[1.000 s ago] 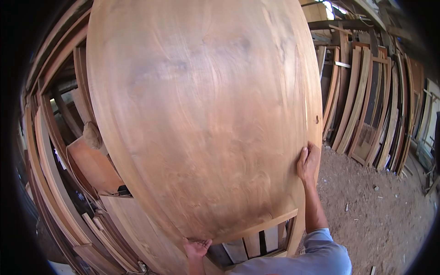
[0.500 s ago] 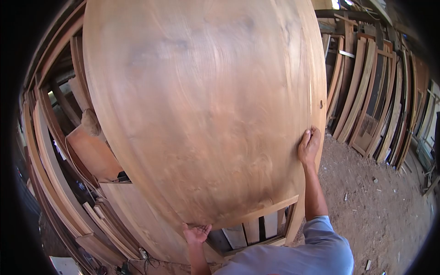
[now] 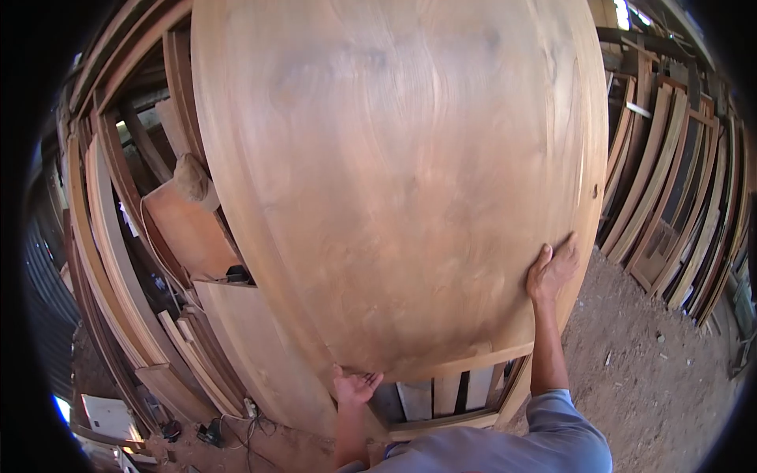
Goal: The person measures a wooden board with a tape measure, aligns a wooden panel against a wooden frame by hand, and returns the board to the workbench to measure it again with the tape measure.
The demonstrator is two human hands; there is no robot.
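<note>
A large smooth wooden panel [image 3: 402, 189], like a door, fills the middle of the head view, with a wooden frame rail along its lower edge. My left hand [image 3: 356, 386] is at the panel's bottom edge, palm up, fingers apart, the tips partly hidden under the wood. On the panel's lower right side, my right hand [image 3: 553, 272] lies with thumb and fingers spread against the surface. A small dark hole [image 3: 595, 191] shows in the right edge above it. Below the panel, an opening [image 3: 465, 392] shows upright slats.
Wooden frames and boards [image 3: 662, 181] lean in a row at the right, above a dirt floor [image 3: 631, 363]. At the left stand more planks [image 3: 118, 260] and an orange-brown board [image 3: 193, 229]. Cables and tools [image 3: 209, 432] lie on the ground at the lower left.
The view has swung, so the panel appears farther right. My right hand has gone from fingers at the panel's edge to lying spread on its face. My left hand keeps its place at the bottom edge.
</note>
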